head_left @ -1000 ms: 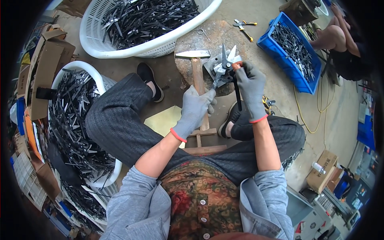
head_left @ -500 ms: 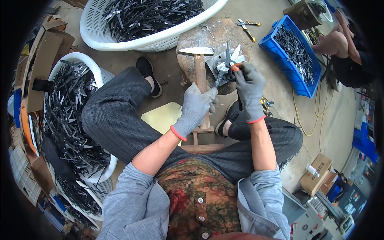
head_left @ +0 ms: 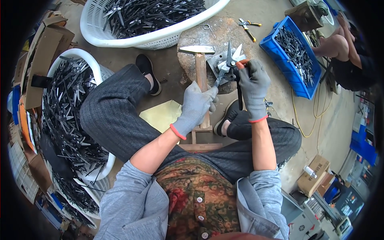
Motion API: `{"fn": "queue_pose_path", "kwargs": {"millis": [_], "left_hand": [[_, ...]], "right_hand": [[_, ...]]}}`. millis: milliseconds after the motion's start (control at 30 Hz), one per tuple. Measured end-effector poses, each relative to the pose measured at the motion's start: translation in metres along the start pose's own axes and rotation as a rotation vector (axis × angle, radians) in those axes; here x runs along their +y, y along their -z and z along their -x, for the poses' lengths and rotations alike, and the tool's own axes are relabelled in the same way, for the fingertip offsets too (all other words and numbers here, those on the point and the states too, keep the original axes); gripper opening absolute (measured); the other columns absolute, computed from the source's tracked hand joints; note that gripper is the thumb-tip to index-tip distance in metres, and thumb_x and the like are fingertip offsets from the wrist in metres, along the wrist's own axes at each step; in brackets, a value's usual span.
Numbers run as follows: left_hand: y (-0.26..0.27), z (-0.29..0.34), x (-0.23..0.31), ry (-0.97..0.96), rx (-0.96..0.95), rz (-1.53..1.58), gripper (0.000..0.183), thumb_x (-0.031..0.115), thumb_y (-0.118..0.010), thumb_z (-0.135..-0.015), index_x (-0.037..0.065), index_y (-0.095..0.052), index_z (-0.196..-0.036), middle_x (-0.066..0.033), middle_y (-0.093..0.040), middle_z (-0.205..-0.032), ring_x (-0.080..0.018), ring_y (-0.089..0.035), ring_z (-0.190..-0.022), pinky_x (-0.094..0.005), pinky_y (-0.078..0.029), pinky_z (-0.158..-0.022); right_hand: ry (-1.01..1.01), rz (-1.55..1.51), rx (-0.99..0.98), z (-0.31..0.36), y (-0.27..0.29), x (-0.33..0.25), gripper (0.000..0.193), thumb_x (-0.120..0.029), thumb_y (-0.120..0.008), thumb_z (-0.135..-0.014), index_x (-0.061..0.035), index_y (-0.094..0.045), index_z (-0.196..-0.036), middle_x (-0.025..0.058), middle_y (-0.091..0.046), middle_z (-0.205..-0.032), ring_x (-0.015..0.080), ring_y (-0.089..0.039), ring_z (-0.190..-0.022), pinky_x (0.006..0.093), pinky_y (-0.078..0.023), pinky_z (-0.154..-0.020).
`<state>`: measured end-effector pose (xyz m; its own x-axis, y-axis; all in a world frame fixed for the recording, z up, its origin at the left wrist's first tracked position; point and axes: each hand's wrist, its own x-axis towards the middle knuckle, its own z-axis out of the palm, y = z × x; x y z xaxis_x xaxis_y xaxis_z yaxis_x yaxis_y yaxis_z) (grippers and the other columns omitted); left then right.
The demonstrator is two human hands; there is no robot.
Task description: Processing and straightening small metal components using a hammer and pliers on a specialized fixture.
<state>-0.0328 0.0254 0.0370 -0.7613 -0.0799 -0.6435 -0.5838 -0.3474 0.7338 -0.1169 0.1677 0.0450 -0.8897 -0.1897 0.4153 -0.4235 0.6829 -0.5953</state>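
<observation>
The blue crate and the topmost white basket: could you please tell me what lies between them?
In the head view, yellow-handled pliers, part of the rough block and some floor lie between them.

Even, fairly bright, cool light falls across the scene, its source out of view. Soft shadow darkens the floor [head_left: 302, 146] beneath the large white basket [head_left: 160, 35]. Small highlights glint on the shears [head_left: 231, 63] and hammer head [head_left: 197, 49]. The centre is reasonably sharp; toward the rim, shapes bend, soften and sink into black corners.
</observation>
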Motion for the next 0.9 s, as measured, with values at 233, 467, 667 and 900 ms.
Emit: {"fn": "queue_pose_path", "kwargs": {"millis": [233,467,667,900], "left_hand": [[-0.002,0.001,0.002,0.010,0.015,-0.011,0.024,0.016,-0.062,-0.084,-0.001,-0.046,-0.091,-0.0087,-0.059,-0.068,-0.0094,-0.052,-0.043,-0.0238,-0.043,-0.038],[-0.003,0.003,0.004,0.004,0.025,0.082,0.018,0.008,-0.061,-0.081,0.000,-0.045,-0.085,-0.0078,-0.055,-0.062,-0.0100,-0.049,-0.042,-0.0244,-0.040,-0.038],[-0.004,0.003,0.004,-0.005,0.026,0.049,0.017,0.009,-0.061,-0.082,0.001,-0.046,-0.084,-0.0072,-0.056,-0.062,-0.0099,-0.049,-0.042,-0.0246,-0.040,-0.038],[-0.003,0.001,0.003,0.008,0.029,0.031,0.017,0.010,-0.061,-0.082,0.000,-0.047,-0.084,-0.0076,-0.056,-0.062,-0.0102,-0.050,-0.042,-0.0248,-0.041,-0.039]], "right_hand": [[-0.024,-0.031,0.037,-0.005,-0.001,0.004,0.006,-0.007,-0.068,-0.079,-0.0034,-0.064,-0.081,0.0075,-0.055,-0.065,0.0137,-0.053,-0.058,0.0259,-0.041,-0.055],[-0.285,-0.288,-0.012,0.007,-0.014,0.019,0.011,-0.011,-0.062,-0.088,-0.0012,-0.066,-0.087,-0.0022,-0.057,-0.063,0.0029,-0.049,-0.058,0.0191,-0.039,-0.054],[-0.443,-0.541,-0.039,0.005,-0.013,0.018,0.015,-0.012,-0.059,-0.090,0.0002,-0.067,-0.089,-0.0027,-0.062,-0.071,0.0014,-0.051,-0.063,0.0175,-0.040,-0.057],[-0.315,-0.382,-0.072,0.002,-0.015,0.013,0.016,-0.014,-0.059,-0.091,-0.0006,-0.067,-0.085,-0.0048,-0.059,-0.069,0.0003,-0.047,-0.063,0.0176,-0.038,-0.056]]}}
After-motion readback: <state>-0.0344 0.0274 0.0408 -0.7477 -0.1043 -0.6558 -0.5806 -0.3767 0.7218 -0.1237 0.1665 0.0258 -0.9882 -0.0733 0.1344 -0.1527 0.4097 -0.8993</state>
